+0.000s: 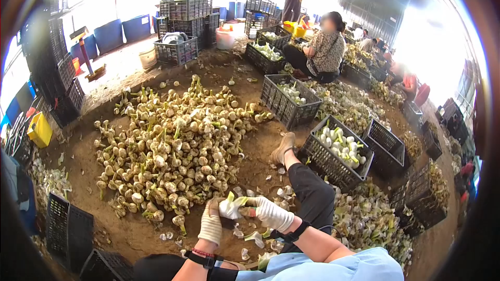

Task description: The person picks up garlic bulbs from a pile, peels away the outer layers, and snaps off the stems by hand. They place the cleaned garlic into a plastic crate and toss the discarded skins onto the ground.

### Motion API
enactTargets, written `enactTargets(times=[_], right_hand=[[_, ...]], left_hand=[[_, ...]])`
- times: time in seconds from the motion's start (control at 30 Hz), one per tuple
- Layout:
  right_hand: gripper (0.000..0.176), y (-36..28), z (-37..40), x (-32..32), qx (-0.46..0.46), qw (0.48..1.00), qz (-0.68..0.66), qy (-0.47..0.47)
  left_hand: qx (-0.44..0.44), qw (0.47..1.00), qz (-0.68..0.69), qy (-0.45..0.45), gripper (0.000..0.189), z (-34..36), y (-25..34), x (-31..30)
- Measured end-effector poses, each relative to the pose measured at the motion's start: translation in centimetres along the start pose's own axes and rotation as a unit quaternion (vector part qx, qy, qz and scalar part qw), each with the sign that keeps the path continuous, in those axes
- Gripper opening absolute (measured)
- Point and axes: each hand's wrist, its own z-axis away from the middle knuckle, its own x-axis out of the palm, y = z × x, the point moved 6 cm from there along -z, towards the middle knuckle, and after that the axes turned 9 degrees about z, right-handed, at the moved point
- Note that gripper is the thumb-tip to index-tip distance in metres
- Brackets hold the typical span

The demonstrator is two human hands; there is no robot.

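White garlic bulb (229,207), left hand (211,225) and right hand (271,214) angled inward, both grips closed around it

Single head-worn view, looking forward and down past the wearer's hands
From close above the gloved hands (240,215), its round, dark-edged wide field takes in the garlic heap (177,148) ahead and the shed's far end.

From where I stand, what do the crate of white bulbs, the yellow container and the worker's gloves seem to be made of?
The crate looks like dull black moulded plastic: its walls are an even grid of openings. The yellow container is probably smooth plastic, judging by its uniform colour. The left glove and right glove look like off-white knit, visibly ribbed.
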Motion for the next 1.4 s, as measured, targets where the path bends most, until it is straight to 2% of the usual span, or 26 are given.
enactTargets(times=[0.03, 0.07, 0.1, 0.17, 0.23, 0.3, 0.37, 0.43, 0.5, 0.57, 0.63, 0.67, 0.73, 0.83, 0.87, 0.9, 0.93, 0.97, 1.03, 1.1, 1.17, 1.2, 1.23, 1.3, 1.37, 1.4], right_hand=[[0.032, 0.7, 0.4, -0.5, 0.013, 0.999, -0.006, 0.038], [0.027, 2.2, 0.9, -1.3, 0.066, 0.993, -0.051, 0.089], [0.027, 2.2, -2.9, 0.3, 0.022, 0.994, -0.080, 0.069], [0.027, 1.0, -1.4, -0.3, -0.036, 0.979, 0.134, 0.152], [0.029, -0.4, 0.0, 0.5, -0.048, 0.969, 0.173, 0.172], [0.029, 0.6, -0.5, 0.2, -0.065, 0.954, 0.248, 0.156], [0.029, -0.9, 0.1, 1.0, -0.069, 0.949, 0.273, 0.140], [0.029, 0.5, 0.1, 0.8, -0.021, 0.966, 0.213, 0.147], [0.029, 0.7, -0.5, 0.9, -0.032, 0.978, 0.159, 0.132], [0.029, 2.1, -0.3, 0.8, 0.005, 0.968, 0.236, 0.088], [0.029, 0.6, 0.4, 0.9, -0.016, 0.989, 0.131, 0.059], [0.030, 0.1, 0.5, -0.2, -0.033, 0.981, 0.174, 0.082], [0.026, 0.4, 1.3, -1.8, 0.023, 0.993, 0.065, 0.098], [0.024, 3.1, 1.5, -5.0, 0.030, 0.990, 0.064, 0.122], [0.026, 5.3, 1.2, -6.5, 0.031, 0.957, 0.274, 0.084], [0.028, 5.1, 1.2, -6.0, 0.030, 0.880, 0.472, 0.040], [0.033, 5.7, 2.1, -6.0, 0.120, 0.838, 0.531, 0.034], [0.037, 5.2, 2.4, -5.6, 0.056, 0.797, 0.600, 0.034], [0.043, 1.6, 2.2, -3.6, 0.109, 0.857, 0.498, 0.075], [0.047, -0.5, 1.2, -1.6, 0.003, 0.953, 0.297, 0.059], [0.046, -3.9, 0.5, 0.9, -0.014, 0.982, 0.185, 0.027], [0.044, -4.8, 0.2, 1.5, -0.057, 0.963, 0.252, 0.070], [0.042, -5.4, -0.1, 2.2, -0.098, 0.937, 0.315, 0.112], [0.042, -4.7, -0.6, 2.3, -0.058, 0.933, 0.324, 0.149], [0.044, -4.6, -0.7, 2.8, -0.209, 0.893, 0.353, 0.184], [0.048, -4.6, -0.8, 2.8, -0.198, 0.910, 0.319, 0.175]], left_hand=[[0.099, 0.980, -0.171, 0.036, 0.021, 1.3, 2.5, 1.4], [0.089, 0.970, -0.222, 0.048, 0.017, 2.9, 4.0, 2.7], [0.303, 0.877, -0.370, 0.038, 0.022, 1.4, 9.3, 2.2], [0.214, 0.936, -0.280, -0.021, 0.028, 2.0, 7.1, 3.2], [0.272, 0.903, -0.331, -0.025, 0.030, 3.4, 7.2, 5.8], [0.055, 0.996, -0.068, -0.013, 0.025, 2.2, 4.6, 4.2], [0.052, 0.995, -0.083, -0.008, 0.020, 1.4, 3.1, 3.0], [0.148, 0.981, -0.126, -0.014, 0.020, 0.3, 1.7, 1.0], [0.095, 0.988, -0.121, -0.023, 0.019, 1.1, 3.1, 1.9], [0.044, 0.991, -0.125, -0.034, 0.015, 1.4, 3.4, 1.8], [0.109, 0.989, -0.096, -0.035, 0.013, 1.4, 4.4, 2.0], [0.108, 0.992, -0.056, -0.018, 0.012, 1.5, 4.8, 1.9], [0.171, 0.985, 0.024, -0.008, 0.010, 1.3, 6.0, 2.3], [0.089, 0.986, 0.121, 0.067, 0.008, 3.0, 7.8, 2.7], [0.079, 0.989, 0.118, 0.035, 0.008, 2.9, 7.9, 2.5], [0.087, 0.991, 0.104, 0.005, 0.008, 2.9, 8.1, 2.4], [0.114, 0.990, 0.078, -0.008, 0.009, 2.8, 8.2, 2.6], [0.141, 0.989, 0.051, -0.020, 0.010, 2.7, 8.2, 2.7], [0.156, 0.986, 0.032, -0.043, 0.013, 2.7, 7.7, 2.9], [0.185, 0.978, 0.030, -0.089, 0.019, 2.6, 7.1, 3.5], [0.217, 0.964, -0.134, -0.078, 0.023, 3.0, 6.9, 3.7], [0.291, 0.937, -0.185, -0.065, 0.024, 3.6, 7.7, 4.6], [0.288, 0.937, -0.186, -0.065, 0.024, 3.6, 8.0, 4.9], [0.292, 0.936, -0.195, -0.023, 0.023, 3.9, 8.8, 4.8], [0.310, 0.916, -0.252, 0.024, 0.022, 4.4, 9.9, 4.4], [0.282, 0.942, -0.180, 0.029, 0.023, 4.1, 9.4, 4.0]])
